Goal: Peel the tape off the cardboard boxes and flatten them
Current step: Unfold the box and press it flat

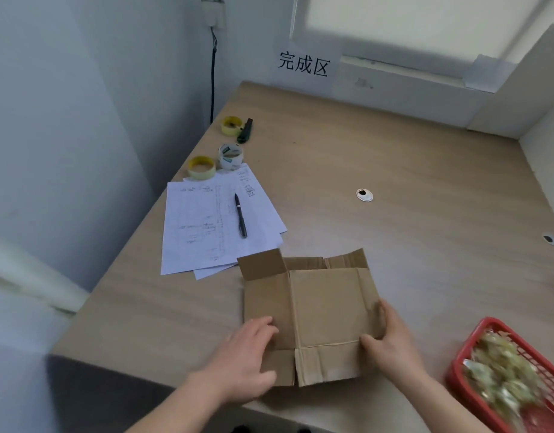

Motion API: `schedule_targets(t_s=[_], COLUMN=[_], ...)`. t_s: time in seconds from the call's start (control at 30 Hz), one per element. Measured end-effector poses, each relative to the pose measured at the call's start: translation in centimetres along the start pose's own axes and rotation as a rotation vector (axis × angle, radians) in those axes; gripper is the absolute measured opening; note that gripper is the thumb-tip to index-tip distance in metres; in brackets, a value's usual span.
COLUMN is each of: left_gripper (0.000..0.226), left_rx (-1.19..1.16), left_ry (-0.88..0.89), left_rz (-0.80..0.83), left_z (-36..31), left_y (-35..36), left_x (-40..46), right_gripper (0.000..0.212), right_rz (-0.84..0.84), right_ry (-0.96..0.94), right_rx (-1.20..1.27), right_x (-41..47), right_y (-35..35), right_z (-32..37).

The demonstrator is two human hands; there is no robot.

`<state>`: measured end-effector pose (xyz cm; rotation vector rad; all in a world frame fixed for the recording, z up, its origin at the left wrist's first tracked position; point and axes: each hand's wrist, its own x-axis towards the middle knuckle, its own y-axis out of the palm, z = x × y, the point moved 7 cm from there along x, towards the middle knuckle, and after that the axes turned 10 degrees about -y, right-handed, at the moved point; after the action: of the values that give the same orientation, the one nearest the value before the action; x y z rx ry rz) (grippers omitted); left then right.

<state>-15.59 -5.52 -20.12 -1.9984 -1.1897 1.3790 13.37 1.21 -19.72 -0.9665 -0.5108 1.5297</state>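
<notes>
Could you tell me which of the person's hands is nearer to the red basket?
The right hand. It grips the right edge of the flattened cardboard box, just left of the red basket. The left hand rests on the box's left side, farther away.

Left hand flat, fingers straight; right hand fingers curled, gripping.

We can read one sign: a white sheet fixed to the wall at the far edge of the table, bearing three large black characters, 完成区. The papers lying on the table under a pen carry lines of handwriting, too small and blurred for us to read. The clear tape roll shows green print inside its core that we cannot make out.
</notes>
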Motion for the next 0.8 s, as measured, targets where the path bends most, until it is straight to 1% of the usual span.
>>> schedule_targets(t_s=[0.07,0.1,0.17,0.23,0.27,0.3,0.37,0.4,0.43,0.53,0.6,0.73,0.8], left_gripper=[0.081,0.084,0.091,0.096,0.096,0.097,0.096,0.095,0.094,0.090,0.089,0.087,0.086], left_rx=[-0.096,-0.094,-0.069,-0.063,-0.059,-0.057,-0.073,-0.086,-0.099,-0.098,-0.093,-0.071,-0.063], left_ry=[-0.058,-0.080,-0.101,-0.114,-0.125,-0.139,-0.171,-0.186,-0.199,-0.234,-0.259,-0.277,-0.290], left_rz=[-0.117,-0.165,-0.223,-0.252,-0.256,-0.243,-0.209,-0.198,-0.189,-0.169,-0.160,-0.176,-0.176], left_z=[-1.1,-1.8,-3.1,-4.0,-4.3,-4.4,-4.7,-4.9,-5.2,-5.9,-6.1,-6.2,-6.0], left_y=[-0.8,-1.1,-1.1,-0.7,-0.3,0.4,1.7,2.2,2.6,3.3,3.5,4.2,4.6], left_x=[1.0,1.5,2.4,2.8,2.9,2.9,2.5,2.3,2.1,1.6,1.4,1.2,1.3], right_gripper=[0.090,0.093,0.099,0.100,0.095,0.086,0.056,0.042,0.040,0.063,0.071,0.071,0.070], right_rz=[0.025,0.030,0.036,0.068,0.087,0.101,0.114,0.142,0.201,0.406,0.488,0.594,0.622], right_ry=[-0.073,-0.086,-0.154,-0.293,-0.357,-0.407,-0.475,-0.484,-0.465,-0.380,-0.364,-0.309,-0.243], right_rx=[-0.062,-0.132,-0.305,-0.374,-0.367,-0.350,-0.368,-0.427,-0.496,-0.595,-0.626,-0.667,-0.612], right_x=[0.5,0.7,1.5,3.2,4.2,5.3,7.6,8.7,9.7,11.6,12.3,13.0,13.4], right_y=[0.1,-0.1,-0.8,-1.3,-1.6,-1.9,-2.5,-2.6,-2.5,-1.9,-1.3,-0.1,-0.1], right_z=[1.2,1.5,2.2,3.7,4.7,5.7,7.2,7.8,7.9,7.7,7.5,6.9,6.2])
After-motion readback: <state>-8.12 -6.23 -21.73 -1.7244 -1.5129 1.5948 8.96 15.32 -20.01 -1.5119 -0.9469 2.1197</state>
